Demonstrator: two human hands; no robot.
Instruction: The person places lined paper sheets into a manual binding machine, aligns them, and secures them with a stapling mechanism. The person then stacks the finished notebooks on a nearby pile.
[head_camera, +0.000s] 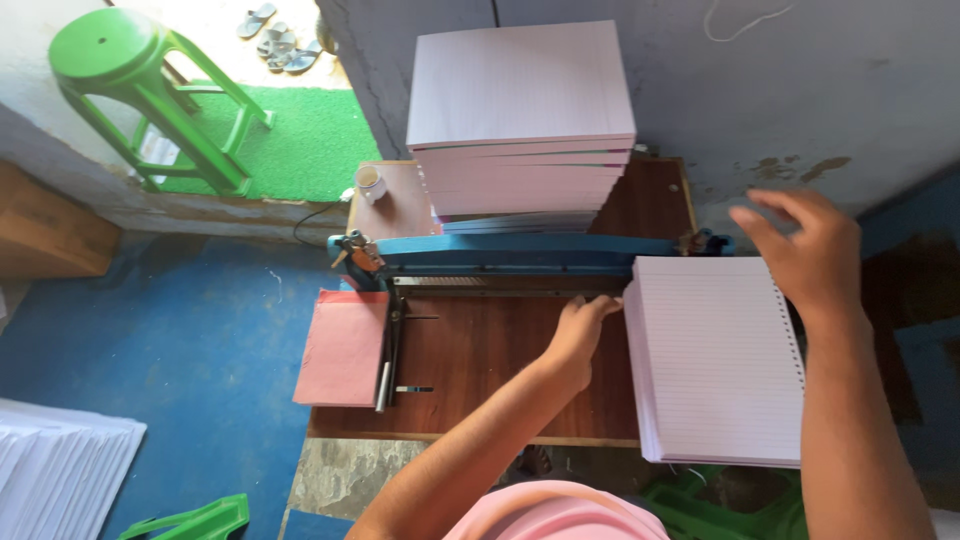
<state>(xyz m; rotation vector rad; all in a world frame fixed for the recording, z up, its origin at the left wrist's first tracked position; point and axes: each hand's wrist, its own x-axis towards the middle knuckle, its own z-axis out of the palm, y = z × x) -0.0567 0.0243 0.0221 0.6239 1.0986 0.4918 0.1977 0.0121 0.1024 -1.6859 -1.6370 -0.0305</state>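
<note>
**Now both hands at the ruled stack**

Left hand (583, 325), fingers curled together, touches the left edge of the ruled stack (715, 360). Right hand (810, 250), fingers spread apart, hovers over its far right corner. Just behind the stack is the blue punch (520, 252).

- Two bare forearms, no sleeves reaching the wrists — left hand (580, 325) and right hand (805, 245) without rings, watch or gloves.
- Pink garment at the chest — plain, unpatterned.
</note>
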